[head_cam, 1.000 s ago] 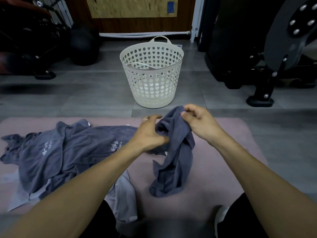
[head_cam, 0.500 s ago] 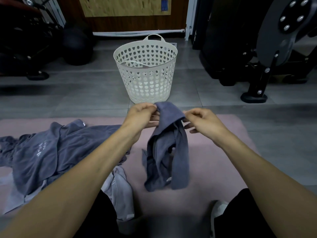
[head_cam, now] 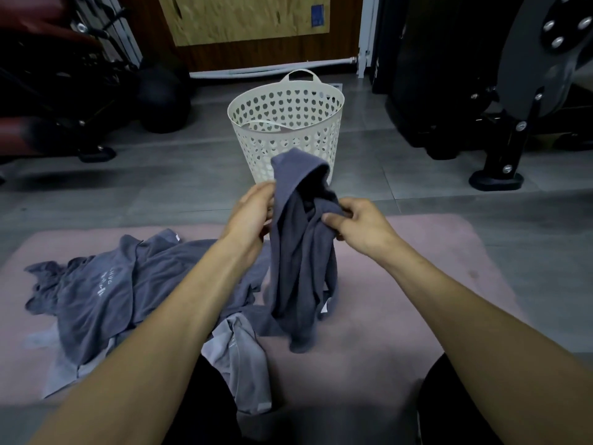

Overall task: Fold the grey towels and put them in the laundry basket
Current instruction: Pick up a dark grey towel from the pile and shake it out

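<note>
A: What lies out to the left of the left grip?

B: A heap of grey towels sprawls on the pink mat, one with pale lettering, and a lighter grey cloth pokes out from under the heap, nearer the person than either grip.

A: And the left grip itself?

B: The left hand has its fingers curled round the left edge of the held towel, holding it up off the mat.

A: Where is that towel, exactly?

B: Between the two grips. Its top peaks above them, bunched, and the rest hangs below in loose folds, the lower end touching the mat.

A: The right grip?

B: The right hand pinches a fold of the same towel between thumb and fingers, just right of the left hand.

A: The basket?

B: The white laundry basket stands upright on the grey floor beyond both grips, off the mat, partly hidden behind the towel's peak. To the far right stands dark gym equipment.
</note>
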### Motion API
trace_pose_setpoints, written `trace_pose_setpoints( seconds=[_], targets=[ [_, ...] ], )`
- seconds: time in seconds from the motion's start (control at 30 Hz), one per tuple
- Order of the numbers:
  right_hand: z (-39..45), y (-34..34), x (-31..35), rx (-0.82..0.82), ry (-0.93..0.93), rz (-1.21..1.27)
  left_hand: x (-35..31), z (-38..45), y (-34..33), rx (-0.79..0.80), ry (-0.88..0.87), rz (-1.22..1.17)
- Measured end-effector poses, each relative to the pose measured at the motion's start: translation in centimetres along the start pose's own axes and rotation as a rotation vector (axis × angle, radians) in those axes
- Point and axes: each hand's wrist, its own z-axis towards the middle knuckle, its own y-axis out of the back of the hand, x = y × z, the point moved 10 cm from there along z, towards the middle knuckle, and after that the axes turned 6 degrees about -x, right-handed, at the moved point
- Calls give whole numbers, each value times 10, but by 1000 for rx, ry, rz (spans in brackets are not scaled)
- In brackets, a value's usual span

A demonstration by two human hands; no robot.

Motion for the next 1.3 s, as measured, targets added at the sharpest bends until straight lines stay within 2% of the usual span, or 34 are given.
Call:
trace_pose_setpoints(
  seconds=[0.1,0.23,0.3,0.37,0.47,0.6,0.7,0.8,0.87,1.03,1.13,1.23,1.3],
  targets=[
    [3,3,9,-13,-32,192,14,-8,-9,161,10,259],
    [5,13,7,-70,-35,215,40,-21,-15,440,15,741],
    [3,13,2,-62,-85,217,54,-30,-22,533,61,783],
    [0,15,-1,-79,-120,240,52,-31,-30,487,25,706],
    [-2,21,-1,-108,-131,271,37,-19,-21,250,-47,595],
    [-5,28,-3,-145,-135,301,34,-11,-14,101,52,326],
    [-8,34,-6,-183,-138,174,31,-6,-9,-37,188,-15],
    [-18,13,-9,46,-172,142,34,0,-6,-108,311,-326],
    [-24,-3,-14,165,-182,69,32,1,-8,-91,314,-381],
    [-13,-7,-16,46,-154,110,25,-2,-8,-52,255,-399],
    [-9,-11,-10,62,-161,232,20,-12,-9,46,198,-144],
    [-5,-13,-2,71,-128,279,37,-23,-10,167,180,217],
    [-4,-9,1,52,-98,315,53,-27,-5,141,212,297]
  ],
)
